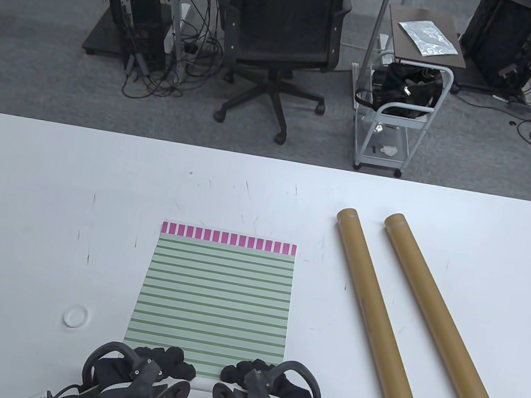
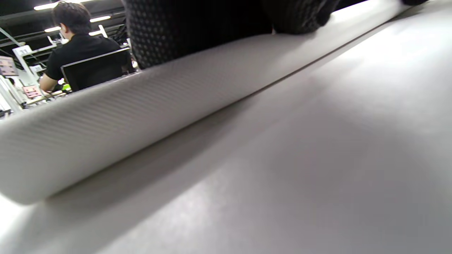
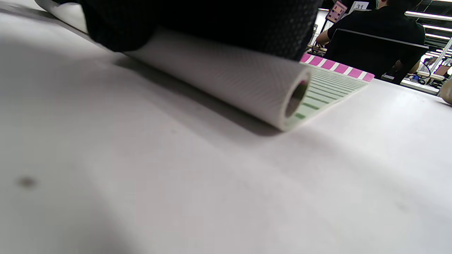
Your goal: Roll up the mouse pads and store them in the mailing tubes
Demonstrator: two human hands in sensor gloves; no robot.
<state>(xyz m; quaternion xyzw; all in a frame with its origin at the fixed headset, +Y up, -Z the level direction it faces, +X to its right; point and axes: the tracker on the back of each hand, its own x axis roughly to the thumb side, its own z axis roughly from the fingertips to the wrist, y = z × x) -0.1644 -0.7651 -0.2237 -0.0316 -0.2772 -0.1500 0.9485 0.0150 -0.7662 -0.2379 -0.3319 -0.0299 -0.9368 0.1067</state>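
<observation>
A green-striped mouse pad [image 1: 217,298] with a pink far edge lies flat mid-table, and its near edge is rolled into a white-backed tube. My left hand [image 1: 164,363] and right hand [image 1: 250,373] sit side by side on that roll, fingers curled over its top. The left wrist view shows the roll [image 2: 141,116] under my gloved fingers [image 2: 197,28]. In the right wrist view the roll's open end [image 3: 296,98] peeks out from under my fingers [image 3: 212,21]. Two brown mailing tubes [image 1: 377,321] [image 1: 446,339] lie slanted to the right of the pad.
A small white cap [image 1: 76,316] lies on the white table [image 1: 36,220] left of the pad. Beyond the table's far edge stand an office chair [image 1: 281,22] and a small trolley [image 1: 400,104]. A seated person [image 2: 77,46] shows in the background of the wrist views.
</observation>
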